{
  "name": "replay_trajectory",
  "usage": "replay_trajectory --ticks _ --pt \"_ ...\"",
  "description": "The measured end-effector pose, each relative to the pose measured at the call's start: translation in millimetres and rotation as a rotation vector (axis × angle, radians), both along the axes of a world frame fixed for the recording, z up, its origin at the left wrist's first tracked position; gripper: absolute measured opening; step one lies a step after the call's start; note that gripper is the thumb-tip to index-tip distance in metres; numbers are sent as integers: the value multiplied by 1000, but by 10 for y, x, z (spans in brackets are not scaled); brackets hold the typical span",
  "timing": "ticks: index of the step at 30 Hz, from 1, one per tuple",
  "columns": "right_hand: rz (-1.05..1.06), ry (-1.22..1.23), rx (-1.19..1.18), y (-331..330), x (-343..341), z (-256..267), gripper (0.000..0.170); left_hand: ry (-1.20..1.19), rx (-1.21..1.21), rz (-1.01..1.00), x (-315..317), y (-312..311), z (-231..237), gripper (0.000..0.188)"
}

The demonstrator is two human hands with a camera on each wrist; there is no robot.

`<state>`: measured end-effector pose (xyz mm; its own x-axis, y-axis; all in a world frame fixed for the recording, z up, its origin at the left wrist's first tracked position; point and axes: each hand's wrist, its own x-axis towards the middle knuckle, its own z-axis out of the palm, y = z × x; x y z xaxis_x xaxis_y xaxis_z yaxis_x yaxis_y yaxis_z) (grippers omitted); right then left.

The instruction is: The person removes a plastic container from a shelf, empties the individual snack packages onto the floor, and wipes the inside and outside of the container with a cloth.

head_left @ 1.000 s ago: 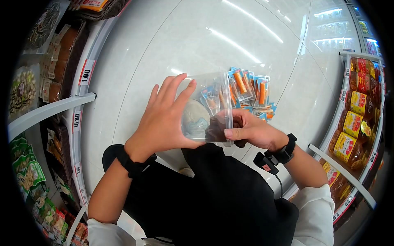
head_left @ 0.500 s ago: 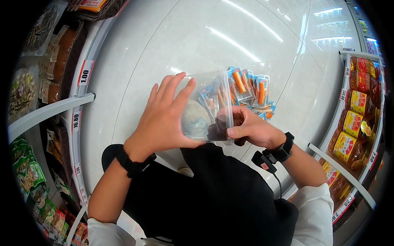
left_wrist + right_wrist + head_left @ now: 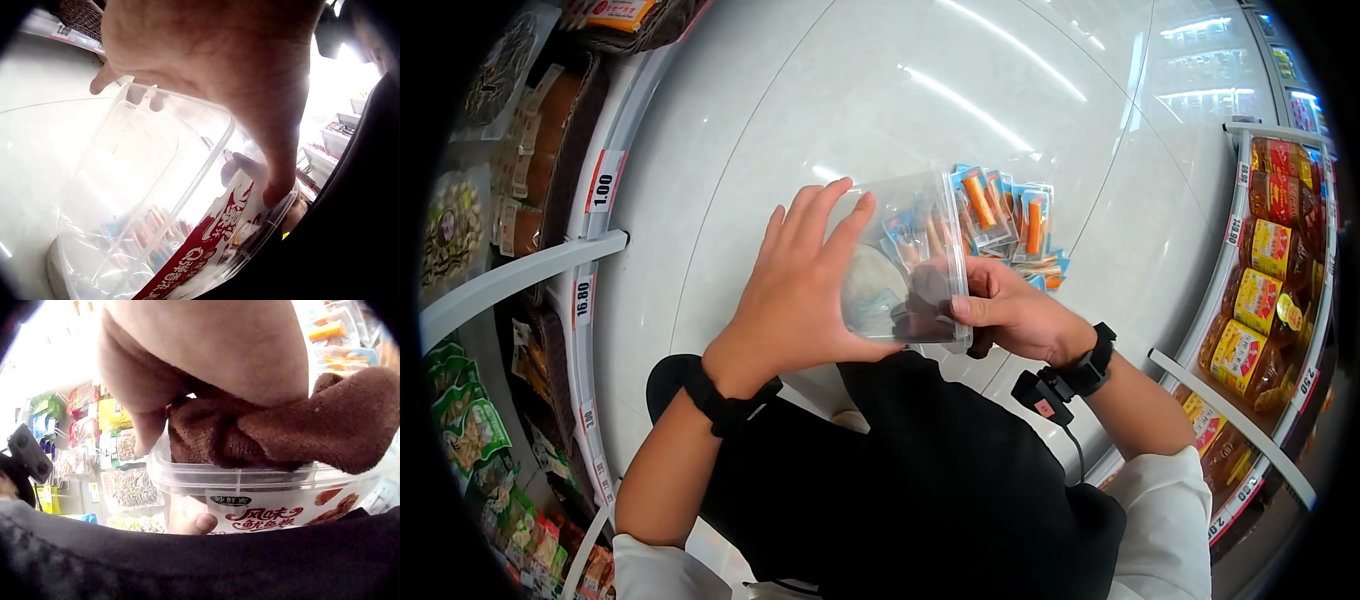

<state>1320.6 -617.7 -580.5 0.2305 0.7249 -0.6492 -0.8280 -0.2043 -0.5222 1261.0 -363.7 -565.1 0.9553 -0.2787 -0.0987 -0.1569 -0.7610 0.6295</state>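
A clear plastic tub (image 3: 905,205) is tipped on its side in front of the person's knees, its rim facing right. The left hand (image 3: 795,280) grips it from the left, fingers spread over the far side and thumb along the near one. In the left wrist view the thumb presses by a red and white printed label (image 3: 203,240). The right hand (image 3: 1030,315) holds a brown cloth (image 3: 250,431) at the rim. Part of the cloth shows dark through the tub wall, and in the right wrist view a length hangs outside. The right fingers are partly hidden behind the tub.
Several blue-and-orange snack packets (image 3: 1005,215) lie piled on the glossy tiled floor (image 3: 800,110) beyond the tub. Shelving with a price rail (image 3: 590,240) stands close on the left. Another shelf of brown, yellow-labelled packages (image 3: 1250,300) runs along the right, with a rail bar protruding.
The right hand shifts slightly at the rim, and the brown cloth shows a little further left inside the tub. The left hand keeps the same hold.
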Motion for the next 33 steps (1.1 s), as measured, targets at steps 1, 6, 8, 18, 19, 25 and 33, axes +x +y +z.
replay_trajectory --ticks 1,6,8,18,19,25,33 --pt "10 -8 4 -13 4 -13 52 -6 -8 -8 4 3 1 114" --pt "23 -19 -18 34 -9 11 50 5 -1 6 -20 13 2 115" --pt "-3 -22 -70 107 -19 125 47 4 0 14 -31 22 -2 115" --pt "105 -133 -82 63 76 69 42 6 7 17 -51 59 -2 117" --pt "68 -70 -120 57 96 62 49 2 0 19 -54 62 -3 117" --pt "-134 37 -2 171 93 160 54 -13 -19 24 -50 -7 -26 117" --pt "-115 31 -79 125 75 148 40 -7 -1 31 -29 -30 -19 116"
